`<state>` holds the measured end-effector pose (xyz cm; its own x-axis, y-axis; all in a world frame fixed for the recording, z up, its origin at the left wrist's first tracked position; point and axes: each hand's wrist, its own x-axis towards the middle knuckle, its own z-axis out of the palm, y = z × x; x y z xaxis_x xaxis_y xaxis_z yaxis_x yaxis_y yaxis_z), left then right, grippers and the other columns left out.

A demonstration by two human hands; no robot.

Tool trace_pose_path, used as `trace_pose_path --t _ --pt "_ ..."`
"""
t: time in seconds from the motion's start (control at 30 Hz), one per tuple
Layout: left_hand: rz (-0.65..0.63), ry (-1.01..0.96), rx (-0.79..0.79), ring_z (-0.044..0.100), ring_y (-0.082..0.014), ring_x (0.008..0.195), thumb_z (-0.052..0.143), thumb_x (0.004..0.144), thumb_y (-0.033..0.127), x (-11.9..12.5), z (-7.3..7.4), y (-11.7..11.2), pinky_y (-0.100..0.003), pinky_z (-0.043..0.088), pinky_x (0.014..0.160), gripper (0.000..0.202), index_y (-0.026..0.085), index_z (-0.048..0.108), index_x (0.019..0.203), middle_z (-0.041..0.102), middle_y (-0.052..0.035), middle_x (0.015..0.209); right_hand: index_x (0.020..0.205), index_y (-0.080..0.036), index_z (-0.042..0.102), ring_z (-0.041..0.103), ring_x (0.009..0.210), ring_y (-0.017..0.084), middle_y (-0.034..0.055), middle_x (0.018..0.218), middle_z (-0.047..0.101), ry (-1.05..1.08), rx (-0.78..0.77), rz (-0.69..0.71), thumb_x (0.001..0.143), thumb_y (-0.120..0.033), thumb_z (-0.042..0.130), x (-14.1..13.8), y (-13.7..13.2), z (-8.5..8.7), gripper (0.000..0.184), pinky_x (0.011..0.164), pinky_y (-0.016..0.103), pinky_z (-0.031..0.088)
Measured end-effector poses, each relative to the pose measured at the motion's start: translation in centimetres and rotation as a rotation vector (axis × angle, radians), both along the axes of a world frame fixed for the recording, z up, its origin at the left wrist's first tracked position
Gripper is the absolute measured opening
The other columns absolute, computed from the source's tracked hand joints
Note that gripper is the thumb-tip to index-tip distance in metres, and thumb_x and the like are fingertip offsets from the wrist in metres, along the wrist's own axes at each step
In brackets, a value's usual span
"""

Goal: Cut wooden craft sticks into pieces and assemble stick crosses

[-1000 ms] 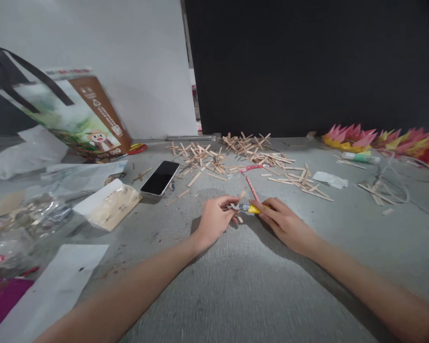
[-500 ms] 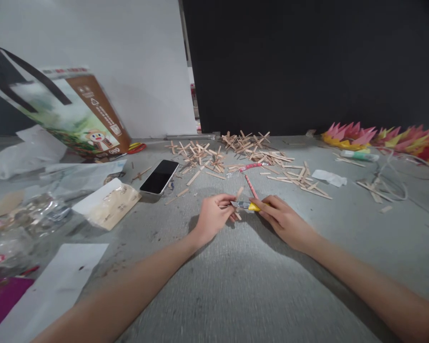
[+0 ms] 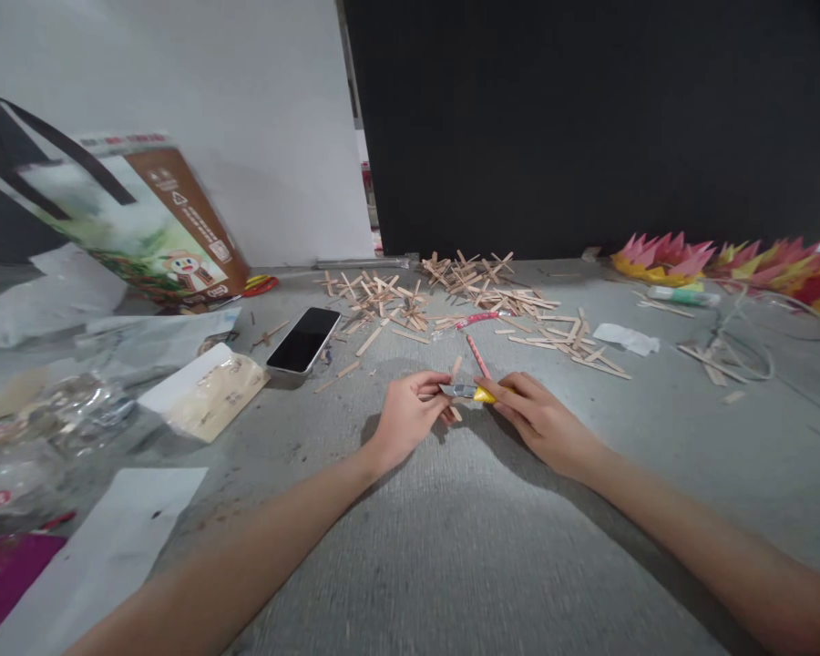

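Observation:
My left hand (image 3: 414, 412) pinches a flat wooden craft stick (image 3: 456, 367), whose upper end shows above the fingertips and lower end below. My right hand (image 3: 537, 415) is closed around the yellow handle of a utility knife (image 3: 483, 394). The knife's metal blade points left and lies across the stick, close to my left fingertips. Just beyond my right fingers, a red patterned thin stick or tube (image 3: 476, 353) lies on the grey table (image 3: 410, 556).
Loose craft sticks (image 3: 468, 278) are heaped at the back. A phone (image 3: 305, 340), a paper packet (image 3: 209, 392) and a shopping bag (image 3: 170, 219) are at left. Pink and yellow paper petals (image 3: 662, 258), a glue tube (image 3: 683, 296) and a white cable (image 3: 769, 355) lie at right.
The view has shifted very slightly. Both hands keep their hold on the stick and the knife, with barely any visible movement.

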<state>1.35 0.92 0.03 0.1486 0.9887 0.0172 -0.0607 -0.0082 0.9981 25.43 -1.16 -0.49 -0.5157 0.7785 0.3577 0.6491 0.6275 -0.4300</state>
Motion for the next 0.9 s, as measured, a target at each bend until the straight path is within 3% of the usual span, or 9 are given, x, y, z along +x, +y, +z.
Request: trace_pose_path --t 0.9 --pt "0.015 -0.012 0.036 0.073 -0.0184 0.057 0.076 0.08 0.019 -0.06 -0.02 -0.32 -0.027 0.06 0.057 0.018 0.013 0.076 0.097 0.076 -0.0053 0.069 0.161 -0.039 0.042 0.06 0.104 0.026 0.0088 0.111 0.062 0.032 -0.027 0.007 0.112 -0.029 0.039 0.2 -0.03 0.1 0.051 0.091 0.042 0.053"
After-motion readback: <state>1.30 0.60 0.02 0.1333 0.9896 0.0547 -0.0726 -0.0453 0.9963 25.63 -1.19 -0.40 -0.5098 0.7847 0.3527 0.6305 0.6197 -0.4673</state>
